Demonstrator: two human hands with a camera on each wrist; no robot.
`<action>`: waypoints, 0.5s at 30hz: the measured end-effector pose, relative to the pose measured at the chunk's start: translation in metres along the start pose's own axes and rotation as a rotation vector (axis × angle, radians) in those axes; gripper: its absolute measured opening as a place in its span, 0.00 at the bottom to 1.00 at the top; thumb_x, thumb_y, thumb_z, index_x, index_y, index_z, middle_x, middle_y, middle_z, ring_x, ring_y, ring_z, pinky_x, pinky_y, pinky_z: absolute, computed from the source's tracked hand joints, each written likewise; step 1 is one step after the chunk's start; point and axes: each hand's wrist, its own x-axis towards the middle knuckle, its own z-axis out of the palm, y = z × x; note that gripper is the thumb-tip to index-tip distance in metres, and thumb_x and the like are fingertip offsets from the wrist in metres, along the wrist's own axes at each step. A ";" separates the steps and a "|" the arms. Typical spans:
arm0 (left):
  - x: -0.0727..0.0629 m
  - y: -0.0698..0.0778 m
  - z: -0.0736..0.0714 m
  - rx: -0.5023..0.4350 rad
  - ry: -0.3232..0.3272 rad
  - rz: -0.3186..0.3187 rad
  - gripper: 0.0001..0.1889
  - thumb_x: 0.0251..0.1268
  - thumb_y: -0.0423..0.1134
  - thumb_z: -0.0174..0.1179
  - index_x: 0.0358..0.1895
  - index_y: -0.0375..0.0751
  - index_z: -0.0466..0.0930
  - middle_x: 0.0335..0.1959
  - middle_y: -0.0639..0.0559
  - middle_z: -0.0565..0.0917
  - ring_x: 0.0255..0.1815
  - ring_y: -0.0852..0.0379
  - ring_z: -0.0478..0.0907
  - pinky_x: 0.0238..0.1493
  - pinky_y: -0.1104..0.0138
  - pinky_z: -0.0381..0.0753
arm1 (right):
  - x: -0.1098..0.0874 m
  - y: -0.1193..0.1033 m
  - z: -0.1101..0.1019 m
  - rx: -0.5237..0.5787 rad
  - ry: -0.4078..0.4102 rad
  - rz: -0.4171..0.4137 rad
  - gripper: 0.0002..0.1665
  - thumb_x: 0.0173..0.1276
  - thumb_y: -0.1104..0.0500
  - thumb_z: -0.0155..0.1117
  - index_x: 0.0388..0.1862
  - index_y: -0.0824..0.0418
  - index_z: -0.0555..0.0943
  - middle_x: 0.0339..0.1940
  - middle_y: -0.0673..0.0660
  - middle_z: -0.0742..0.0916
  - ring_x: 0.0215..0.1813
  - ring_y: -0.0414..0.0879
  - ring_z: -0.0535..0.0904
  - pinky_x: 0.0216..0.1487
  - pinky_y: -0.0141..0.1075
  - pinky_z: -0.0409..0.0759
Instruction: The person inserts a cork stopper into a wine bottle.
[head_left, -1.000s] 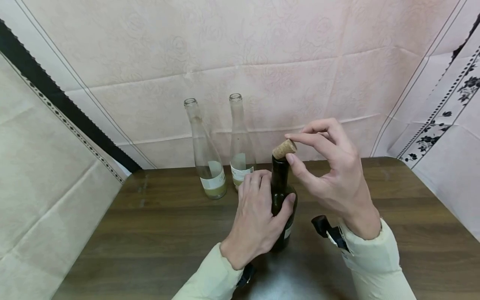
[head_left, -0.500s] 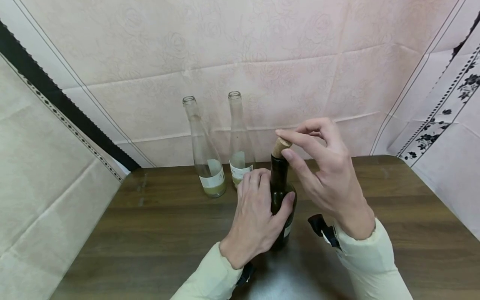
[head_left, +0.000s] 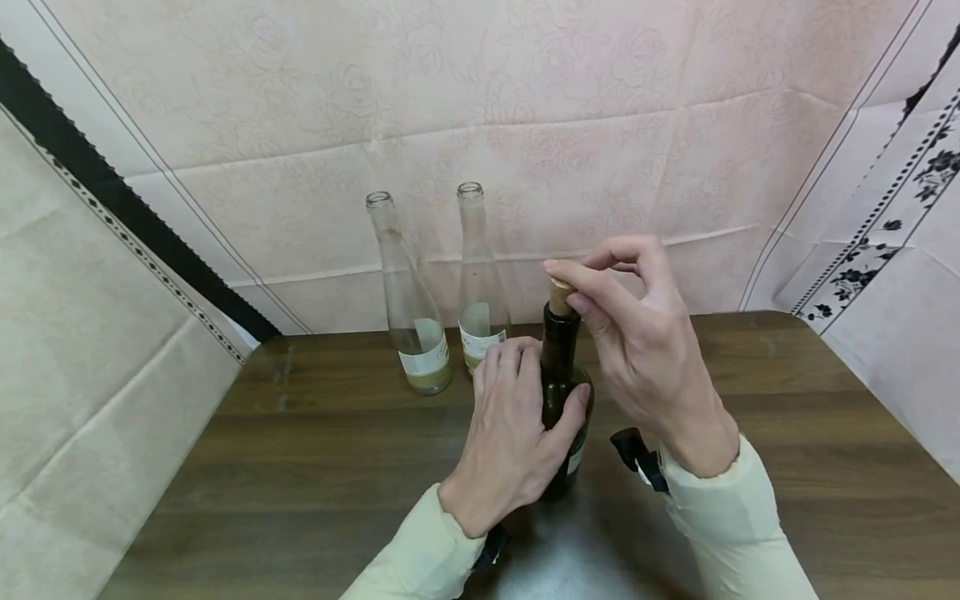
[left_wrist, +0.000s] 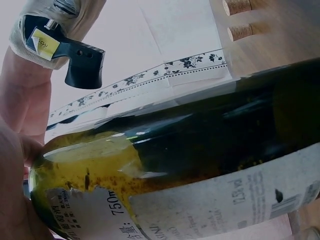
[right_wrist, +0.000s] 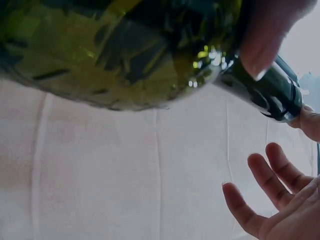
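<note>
A dark green wine bottle [head_left: 558,346] stands upright on the table, and my left hand [head_left: 506,442] grips its body just below the shoulder. Its printed labels show in the left wrist view. Above it, my right hand [head_left: 648,346] pinches a cork [head_left: 561,297] between thumb and index finger. The cork is upright at the bottle's mouth, its lower end at the rim. In the right wrist view the thumb meets the bottle's mouth while the other right fingers [right_wrist: 272,185] are spread away, and the cork is hidden.
Two clear glass bottles [head_left: 417,308] with white labels stand uncorked at the back of the wooden table [head_left: 300,475]. Two more corks, an upper one [left_wrist: 238,6] and a lower one [left_wrist: 241,32], lie on the table in the left wrist view. A pale patterned cloth [head_left: 480,100] hangs behind.
My right hand has moved left and tipped the cork from lying slanted across the mouth to upright over it. The left hand keeps its grip on the bottle.
</note>
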 end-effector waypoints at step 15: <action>0.000 -0.001 0.001 0.008 0.003 0.003 0.20 0.71 0.56 0.54 0.51 0.45 0.76 0.52 0.53 0.75 0.56 0.53 0.68 0.64 0.54 0.67 | 0.000 0.001 -0.003 -0.140 -0.010 -0.098 0.22 0.81 0.47 0.49 0.52 0.58 0.86 0.48 0.66 0.80 0.52 0.64 0.70 0.56 0.48 0.67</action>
